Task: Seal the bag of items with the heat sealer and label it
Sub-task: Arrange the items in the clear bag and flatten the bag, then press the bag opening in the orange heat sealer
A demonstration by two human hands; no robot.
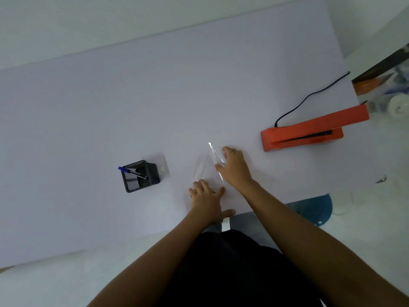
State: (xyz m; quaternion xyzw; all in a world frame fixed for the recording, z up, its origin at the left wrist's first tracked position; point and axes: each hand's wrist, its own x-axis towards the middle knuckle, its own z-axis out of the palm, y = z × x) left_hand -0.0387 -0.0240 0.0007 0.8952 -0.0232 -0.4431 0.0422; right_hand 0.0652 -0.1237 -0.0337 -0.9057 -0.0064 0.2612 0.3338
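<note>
Left grip: the left hand (pixel 207 196) lies flat, fingers spread wide and straight, pressing the near end of the clear bag (pixel 207 167) onto the table (pixel 88 107).
Right grip: the right hand (pixel 234 166) rests on the bag's right edge, fingers loosely bent over the plastic; whether it pinches the film, I cannot tell.
Bag: flat on the table, between and under both hands, its far corner lifted and catching the light just beyond the right fingers; what is inside is too faint to tell.
Sealer: the orange heat sealer (pixel 309 131) sits to the right of the right hand, apart from it, arm raised, black cord (pixel 309 96) trailing away.
Pen holder: the black mesh pen holder (pixel 139 176) stands left of the left hand, a blue pen (pixel 131 171) inside.
</note>
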